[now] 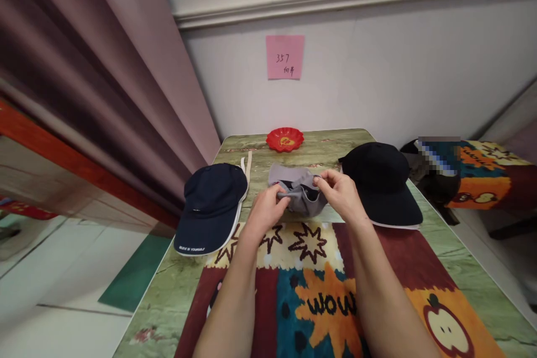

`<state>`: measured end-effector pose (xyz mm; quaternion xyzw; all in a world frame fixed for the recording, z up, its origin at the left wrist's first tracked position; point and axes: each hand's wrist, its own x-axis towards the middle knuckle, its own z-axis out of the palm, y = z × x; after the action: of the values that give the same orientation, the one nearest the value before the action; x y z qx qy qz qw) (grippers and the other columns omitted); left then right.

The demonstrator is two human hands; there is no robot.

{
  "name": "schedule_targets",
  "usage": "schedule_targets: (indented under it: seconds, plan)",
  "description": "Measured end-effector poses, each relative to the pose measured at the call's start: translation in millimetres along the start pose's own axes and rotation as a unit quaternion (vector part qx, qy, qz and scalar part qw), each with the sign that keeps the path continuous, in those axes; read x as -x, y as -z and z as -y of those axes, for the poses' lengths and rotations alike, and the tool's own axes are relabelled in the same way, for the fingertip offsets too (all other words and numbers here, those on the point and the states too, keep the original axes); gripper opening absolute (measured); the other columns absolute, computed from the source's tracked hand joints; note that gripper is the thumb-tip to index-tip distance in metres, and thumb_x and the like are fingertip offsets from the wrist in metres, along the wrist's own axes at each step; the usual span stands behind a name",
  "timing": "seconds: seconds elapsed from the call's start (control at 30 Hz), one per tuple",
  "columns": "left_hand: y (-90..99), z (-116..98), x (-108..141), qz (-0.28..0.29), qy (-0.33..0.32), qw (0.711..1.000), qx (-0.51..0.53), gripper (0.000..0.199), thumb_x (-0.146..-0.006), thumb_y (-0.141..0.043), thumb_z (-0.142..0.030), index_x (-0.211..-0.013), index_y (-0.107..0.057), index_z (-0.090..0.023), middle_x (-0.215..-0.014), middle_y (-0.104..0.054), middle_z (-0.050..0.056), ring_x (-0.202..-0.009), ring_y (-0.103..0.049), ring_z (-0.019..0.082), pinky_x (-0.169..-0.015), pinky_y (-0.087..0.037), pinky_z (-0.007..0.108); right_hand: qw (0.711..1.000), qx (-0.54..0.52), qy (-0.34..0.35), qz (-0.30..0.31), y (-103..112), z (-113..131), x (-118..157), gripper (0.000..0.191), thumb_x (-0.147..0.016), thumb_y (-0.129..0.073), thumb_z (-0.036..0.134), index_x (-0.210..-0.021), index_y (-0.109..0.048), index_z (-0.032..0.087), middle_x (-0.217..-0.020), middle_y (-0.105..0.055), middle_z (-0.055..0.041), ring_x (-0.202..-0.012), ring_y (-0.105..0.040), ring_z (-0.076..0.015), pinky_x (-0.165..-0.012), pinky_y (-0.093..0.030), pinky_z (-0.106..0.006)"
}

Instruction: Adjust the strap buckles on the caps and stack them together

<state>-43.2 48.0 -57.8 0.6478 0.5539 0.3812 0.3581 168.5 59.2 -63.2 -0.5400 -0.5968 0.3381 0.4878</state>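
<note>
A soft gray cap (308, 207) is in the middle, over the desk (146, 296), and both hands have hold of it. The left hand (267, 210) is at its 8 o'clock side, with thumb and fingers pinched close on the cap's edge. The right hand (339, 193) is at its 2 o'clock side. Its grip is nearly closed too — the thumb and a finger nip a bit of the cloth. Between the hands the cap gapes a little and looks dark inside. Its brim points to 11 o'clock. I cannot tell if the cap sits on the desk or is lifted a bit.

From the gray cap, a dark blue cap (216, 190) lies at 9 o'clock, near the left hand, its brim pointing to 7 o'clock with small white words on it. A black cap (375, 179) lies at 3 o'clock, just beside the right hand, its brim toward 5 o'clock. A red dish (285, 140) with a wavy rim sits near 12 o'clock. A bright mat (396, 246) — it says WOW — spreads out at 6 o'clock.
</note>
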Motion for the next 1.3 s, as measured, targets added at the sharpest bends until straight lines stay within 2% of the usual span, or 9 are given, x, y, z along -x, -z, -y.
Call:
schedule_targets:
  seconds: [0.17,0.33,0.47,0.6,0.83,1.0,1.13,1.2,1.3]
  plan:
    - [15.4,-15.1,10.7,0.041,-0.008,0.982,-0.186,0.02,-0.08,-0.074,-0.044,-0.074,-0.077,-0.025,-0.061,-0.065,0.0,-0.058,-0.056,0.018,-0.057,-0.033,0.027,0.997,-0.076,-0.021,0.018,-2.5,2.1,0.2,0.026,-0.087,-0.061,0.043,-0.096,-0.065,0.019,-0.079,-0.073,-0.0033,-0.063,-0.062,-0.0159,-0.061,-0.046,-0.027]
    - [1.2,-17.0,7.8,-0.095,-0.045,0.941,-0.321,0.029,-0.098,-0.055,-0.039,-0.1,-0.078,-0.022,-0.1,-0.074,0.009,-0.103,-0.065,0.026,-0.092,-0.045,0.034,0.995,-0.101,-0.017,0.014,-2.1,11.7,2.2,0.034,-0.089,-0.063,0.052,-0.087,-0.065,0.018,-0.07,-0.071,-0.0027,-0.058,-0.059,-0.0131,-0.057,-0.044,-0.025]
    - [-17.4,-4.3,2.7,0.008,-0.064,0.946,-0.317,0.037,-0.101,-0.051,-0.033,-0.134,-0.061,-0.02,-0.139,-0.063,0.015,-0.133,-0.053,0.031,-0.117,-0.029,0.052,0.993,-0.105,-0.024,0.038,-3.0,10.5,3.2,0.033,-0.089,-0.064,0.052,-0.085,-0.065,0.019,-0.07,-0.071,-0.0023,-0.058,-0.061,-0.0129,-0.058,-0.046,-0.024]
    - [-21.7,0.6,3.9,0.155,-0.027,0.935,-0.317,0.028,-0.097,-0.056,-0.032,-0.122,-0.063,-0.021,-0.128,-0.069,0.014,-0.127,-0.056,0.034,-0.115,-0.024,0.064,0.996,-0.018,-0.048,0.069,-1.1,-1.6,1.4,0.022,-0.093,-0.06,0.04,-0.084,-0.063,0.02,-0.076,-0.074,-0.0028,-0.062,-0.068,-0.0146,-0.06,-0.049,-0.024]
    - [-15.5,2.9,4.1,0.17,-0.066,0.941,-0.285,0.011,-0.085,-0.069,-0.029,-0.093,-0.066,-0.022,-0.108,-0.072,0.008,-0.117,-0.06,0.03,-0.118,-0.022,0.061,0.962,0.129,-0.163,0.175,-11.6,-29.8,-4.2,0.019,-0.094,-0.055,0.019,-0.075,-0.054,0.02,-0.068,-0.075,-0.0031,-0.056,-0.071,-0.0159,-0.057,-0.048,-0.023]
    - [-16.6,6.2,0.6,0.19,-0.054,0.949,-0.246,0.042,-0.1,-0.048,-0.042,-0.07,-0.068,-0.019,-0.095,-0.075,0.009,-0.106,-0.064,0.028,-0.12,-0.019,0.062,0.95,0.105,-0.189,0.226,-28.9,-50.3,-5.2,0.019,-0.096,-0.055,0.021,-0.076,-0.055,0.02,-0.061,-0.073,-0.0024,-0.053,-0.071,-0.0186,-0.054,-0.05,-0.024]
    - [-19.4,7.9,1.4,0.186,-0.03,0.934,-0.303,0.013,-0.087,-0.068,-0.028,-0.098,-0.071,-0.021,-0.113,-0.073,0.011,-0.121,-0.06,0.033,-0.12,-0.017,0.066,0.946,0.101,-0.196,0.238,-34.2,-57.9,-4.7,0.02,-0.096,-0.056,0.024,-0.077,-0.055,0.02,-0.061,-0.073,-0.0021,-0.051,-0.071,-0.0187,-0.05,-0.049,-0.024]
    - [-21.3,7.9,3.2,0.198,-0.022,0.924,-0.327,0.036,-0.08,-0.075,-0.022,-0.116,-0.068,-0.024,-0.123,-0.07,0.012,-0.129,-0.055,0.035,-0.121,-0.015,0.067,0.947,0.106,-0.193,0.233,-33.6,-57.3,-4.8,0.019,-0.096,-0.056,0.023,-0.078,-0.055,0.02,-0.062,-0.073,-0.0019,-0.051,-0.071,-0.0175,-0.05,-0.048,-0.023]
    - [-25.7,6.9,5.1,0.201,-0.015,0.908,-0.367,0.033,-0.078,-0.076,-0.018,-0.11,-0.071,-0.023,-0.119,-0.07,0.012,-0.126,-0.056,0.036,-0.119,-0.019,0.067,0.954,0.121,-0.177,0.211,-30.6,-52.8,-5.6,0.014,-0.094,-0.056,0.018,-0.08,-0.055,0.02,-0.07,-0.075,-0.0029,-0.054,-0.071,-0.015,-0.051,-0.046,-0.021]
